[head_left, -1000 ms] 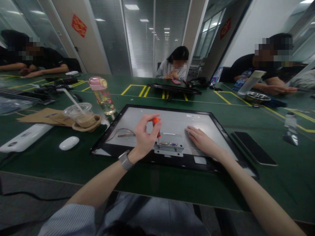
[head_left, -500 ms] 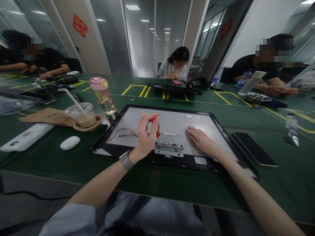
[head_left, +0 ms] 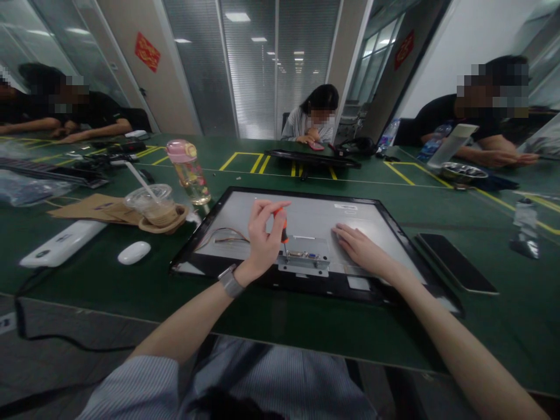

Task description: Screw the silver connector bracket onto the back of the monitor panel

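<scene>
A flat monitor panel (head_left: 236, 213) with a black frame lies in front of me on the green table. My left hand (head_left: 265, 236) grips an orange and black screwdriver (head_left: 284, 227) by its handle, held upright. The screwdriver's tip is at the left end of a metal bracket (head_left: 301, 265) near the panel's front edge; whether it sits in a screw is too small to tell. Connector ports (head_left: 304, 255) show along the bracket. My right hand (head_left: 361, 248) lies flat on the panel, right of the bracket. Thin wires (head_left: 227, 233) run left of my left hand.
To the left are a white mouse (head_left: 134, 252), a white power bank (head_left: 63, 242), a plastic cup (head_left: 153, 207) in a carrier and a pink-lidded bottle (head_left: 188, 172). A phone (head_left: 455, 262) lies on the right. Several people sit around the table.
The view has shifted slightly, so things on the left sit further right. My left hand stays on the upright screwdriver at the bracket, and my right hand still rests on the panel.
</scene>
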A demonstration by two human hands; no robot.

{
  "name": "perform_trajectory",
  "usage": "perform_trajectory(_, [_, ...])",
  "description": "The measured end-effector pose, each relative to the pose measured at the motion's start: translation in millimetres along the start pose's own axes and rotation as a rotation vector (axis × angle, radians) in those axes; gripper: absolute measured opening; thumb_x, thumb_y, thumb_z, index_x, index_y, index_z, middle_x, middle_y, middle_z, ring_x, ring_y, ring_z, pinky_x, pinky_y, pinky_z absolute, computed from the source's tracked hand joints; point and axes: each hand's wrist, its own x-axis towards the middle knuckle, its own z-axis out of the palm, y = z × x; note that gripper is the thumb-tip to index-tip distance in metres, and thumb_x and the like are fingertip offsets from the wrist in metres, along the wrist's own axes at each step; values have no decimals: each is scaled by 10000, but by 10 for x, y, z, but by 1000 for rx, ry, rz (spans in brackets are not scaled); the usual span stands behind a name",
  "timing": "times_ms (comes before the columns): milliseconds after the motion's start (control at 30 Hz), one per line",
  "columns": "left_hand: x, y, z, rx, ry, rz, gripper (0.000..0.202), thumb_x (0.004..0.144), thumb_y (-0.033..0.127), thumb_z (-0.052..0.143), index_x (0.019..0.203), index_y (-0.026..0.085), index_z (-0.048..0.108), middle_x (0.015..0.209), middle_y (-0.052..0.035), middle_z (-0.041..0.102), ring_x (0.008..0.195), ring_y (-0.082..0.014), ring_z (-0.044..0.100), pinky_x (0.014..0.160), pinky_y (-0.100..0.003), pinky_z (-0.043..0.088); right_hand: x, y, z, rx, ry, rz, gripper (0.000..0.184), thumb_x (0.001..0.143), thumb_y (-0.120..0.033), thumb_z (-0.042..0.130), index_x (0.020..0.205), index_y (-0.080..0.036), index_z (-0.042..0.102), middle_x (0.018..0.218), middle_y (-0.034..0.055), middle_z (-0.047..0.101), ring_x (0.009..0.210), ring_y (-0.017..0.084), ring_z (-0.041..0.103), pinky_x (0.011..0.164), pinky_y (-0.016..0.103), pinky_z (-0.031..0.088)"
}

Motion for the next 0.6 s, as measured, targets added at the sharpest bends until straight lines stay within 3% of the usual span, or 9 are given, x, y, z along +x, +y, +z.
perform_trajectory(167, [-18,-54,-3,-49,-34,-37,300,1073,302,410,1134,226,693,921,-40,652,822,-155,610,751,-305,504,18,16,7,18,-2,1,502,1019,-336,315,1440,-180,539,1524,174,530,1413,330,494,1181,587,353])
perform_trajectory(367, [-25,-111,20,8,-11,14,227,1002,405,581,1036,219,708,863,-17,570,796,-153,574,757,-297,497,40,5,-4,9,-1,23,496,1015,-340,335,1436,-185,546,1526,159,532,1408,317,503,1184,555,362])
perform_trajectory(500, [-37,-122,30,-54,-36,-48,296,1068,373,429,1155,203,656,840,-14,588,753,-143,565,724,-282,480,42,-3,-10,0,-5,7,502,1015,-325,320,1428,-157,552,1522,183,531,1410,319,501,1184,556,359])
perform_trajectory(600, [-31,-141,24,-60,-38,-54,343,1076,404,383,1128,199,653,819,-17,597,747,-152,566,719,-287,475,41,19,6,6,16,-3,490,1011,-320,325,1423,-190,557,1514,170,543,1397,320,516,1176,582,360])
